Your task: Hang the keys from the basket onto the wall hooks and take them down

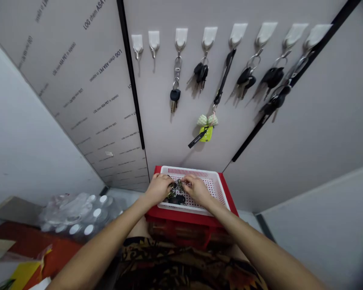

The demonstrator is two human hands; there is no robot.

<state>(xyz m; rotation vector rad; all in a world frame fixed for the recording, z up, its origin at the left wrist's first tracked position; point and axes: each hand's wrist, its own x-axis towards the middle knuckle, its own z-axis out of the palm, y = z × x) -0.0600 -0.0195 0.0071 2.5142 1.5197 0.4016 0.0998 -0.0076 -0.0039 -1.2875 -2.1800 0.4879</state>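
Observation:
Both my hands reach into a white plastic basket (218,189) with a slotted wall and a perforated floor. My left hand (159,188) is over its left side, fingers curled around small dark keys. From the right, my right hand (197,189) pinches a small bunch of keys (180,184) between thumb and fingers, close to the left fingertips. More black-headed keys (178,199) lie on the basket floor below my hands. Part of the pile is hidden by my left hand.
The basket rests on a red box (187,219). Ahead, white hooks (181,36) line a panel; the two leftmost hold nothing, the others carry key bunches (201,72). One long strap ends in a yellow-green fob (206,133). Wrapped bottles (81,213) stand at lower left.

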